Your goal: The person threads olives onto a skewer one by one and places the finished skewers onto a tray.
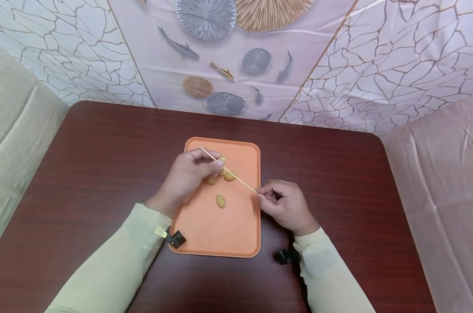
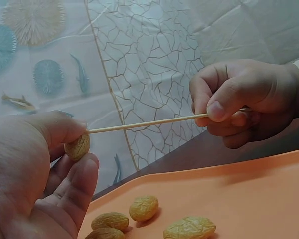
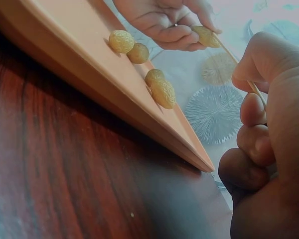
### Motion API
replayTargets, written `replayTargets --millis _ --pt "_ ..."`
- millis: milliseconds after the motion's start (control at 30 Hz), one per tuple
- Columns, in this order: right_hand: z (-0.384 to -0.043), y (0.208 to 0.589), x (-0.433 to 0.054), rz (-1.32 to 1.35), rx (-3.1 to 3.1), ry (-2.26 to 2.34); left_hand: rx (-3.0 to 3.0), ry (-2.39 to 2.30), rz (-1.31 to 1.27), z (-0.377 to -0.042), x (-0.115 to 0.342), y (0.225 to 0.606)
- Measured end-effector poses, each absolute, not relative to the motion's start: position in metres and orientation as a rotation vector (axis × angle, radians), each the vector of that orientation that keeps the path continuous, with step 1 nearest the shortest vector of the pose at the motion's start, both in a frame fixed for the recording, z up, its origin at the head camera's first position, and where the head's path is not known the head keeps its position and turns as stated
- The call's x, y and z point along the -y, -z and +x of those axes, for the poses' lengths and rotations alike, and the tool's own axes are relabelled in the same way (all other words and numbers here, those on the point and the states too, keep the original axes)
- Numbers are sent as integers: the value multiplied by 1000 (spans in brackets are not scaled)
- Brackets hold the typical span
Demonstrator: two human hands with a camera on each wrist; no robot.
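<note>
My left hand point(image 1: 183, 178) is over the far left part of the orange tray and pinches a wrinkled yellow-brown oval fruit point(image 2: 77, 148) between thumb and fingers. My right hand point(image 1: 286, 203), by the tray's right edge, pinches a thin wooden skewer point(image 2: 147, 123) near one end, its other fingers curled in. The skewer slants between both hands and meets the left hand at the thumb and held fruit. Seen from the head, its far end reaches past the left thumb. Under the left hand lie several similar fruits point(image 1: 230, 176), partly covered; one fruit point(image 1: 221, 201) lies apart, nearer me.
The orange tray point(image 1: 221, 239) has a low raised rim and rests on a dark red-brown wooden table point(image 1: 334, 174). A patterned cloth point(image 1: 228, 65) hangs behind the table's far edge. Plain pale fabric point(image 1: 436, 182) borders the right side.
</note>
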State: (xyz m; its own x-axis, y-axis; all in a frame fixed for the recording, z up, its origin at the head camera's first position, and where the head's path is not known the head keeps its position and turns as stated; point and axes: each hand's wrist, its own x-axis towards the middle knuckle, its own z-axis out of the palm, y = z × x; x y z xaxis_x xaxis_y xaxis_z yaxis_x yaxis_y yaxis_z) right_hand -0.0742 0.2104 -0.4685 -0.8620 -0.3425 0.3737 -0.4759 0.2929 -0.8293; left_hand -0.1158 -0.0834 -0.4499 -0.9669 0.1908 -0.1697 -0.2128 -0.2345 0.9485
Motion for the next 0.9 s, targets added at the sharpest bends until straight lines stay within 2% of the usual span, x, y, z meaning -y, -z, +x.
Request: replayTargets --millis 900 --pt "-73 467 -209 786 2410 -1635 -1756 -2251 11 -103 67 444"
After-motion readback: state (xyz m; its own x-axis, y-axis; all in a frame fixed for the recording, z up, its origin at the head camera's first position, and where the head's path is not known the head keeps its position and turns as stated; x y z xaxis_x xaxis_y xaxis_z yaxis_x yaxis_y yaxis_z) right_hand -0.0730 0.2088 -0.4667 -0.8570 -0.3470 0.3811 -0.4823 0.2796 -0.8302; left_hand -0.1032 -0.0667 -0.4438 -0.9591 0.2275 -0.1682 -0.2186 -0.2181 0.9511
